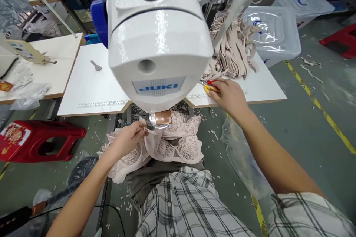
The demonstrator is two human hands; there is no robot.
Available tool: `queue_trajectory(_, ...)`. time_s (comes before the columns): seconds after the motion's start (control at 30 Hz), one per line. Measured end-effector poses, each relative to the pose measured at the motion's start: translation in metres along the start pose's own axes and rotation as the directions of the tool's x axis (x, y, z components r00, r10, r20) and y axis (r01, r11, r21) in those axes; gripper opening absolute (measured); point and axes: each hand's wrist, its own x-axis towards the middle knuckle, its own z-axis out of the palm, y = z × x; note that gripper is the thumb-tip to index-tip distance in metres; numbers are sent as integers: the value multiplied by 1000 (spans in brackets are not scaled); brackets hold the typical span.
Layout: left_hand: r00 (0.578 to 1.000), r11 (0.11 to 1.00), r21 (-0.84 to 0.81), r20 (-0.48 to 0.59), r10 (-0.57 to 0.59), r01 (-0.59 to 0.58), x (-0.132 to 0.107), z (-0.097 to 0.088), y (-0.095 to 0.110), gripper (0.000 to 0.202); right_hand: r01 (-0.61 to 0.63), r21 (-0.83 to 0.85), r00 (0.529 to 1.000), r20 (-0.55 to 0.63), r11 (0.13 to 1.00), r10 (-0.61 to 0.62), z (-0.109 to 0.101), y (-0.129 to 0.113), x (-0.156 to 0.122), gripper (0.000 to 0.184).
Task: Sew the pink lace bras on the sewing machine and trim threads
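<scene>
My left hand pinches the edge of a pale pink lace bra just left of the needle area, under the head of a white sewing machine. More lace bras of the same kind hang beside it and over my lap. On the right of the table, my right hand is closed around the red and yellow handles of a pair of scissors. The blades point left, partly hidden near the machine head. Behind that hand lies a heap of beige fabric straps.
The white worktable carries a printed ruler and a small grey metal piece. Lidded clear plastic bins stand at the right. A red stool is at the left. Fabric scraps litter the floor.
</scene>
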Motion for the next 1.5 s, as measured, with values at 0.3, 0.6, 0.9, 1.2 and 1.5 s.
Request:
queue_trajectory(0.3, 780, 776, 392, -194, 594, -494, -9, 72, 46, 33, -108, 798, 807, 418, 593, -416, 26, -115, -140, 75)
queue_trajectory(0.6, 933, 957, -255, -358, 40, -139, -1, 65, 85, 43, -359, 865, 933, 332, 351, 136, 7, -146, -92, 22)
queue_trajectory(0.9, 708, 826, 540, -519, 479, -163, 6, 53, 59, 24, -82, 732, 978, 190, 676, -86, 13, -141, -22, 14)
queue_trajectory(1.2, 737, 812, 578, -513, 441, -84, 12, 37, 61, 28, 49, 569, 968, 176, 821, -180, 13, -148, 1, 7)
queue_trajectory(1.5, 746, 790, 604, -481, 461, -99, 12, 35, 57, 29, 0, 571, 960, 230, 821, -160, 3, -154, 1, 10)
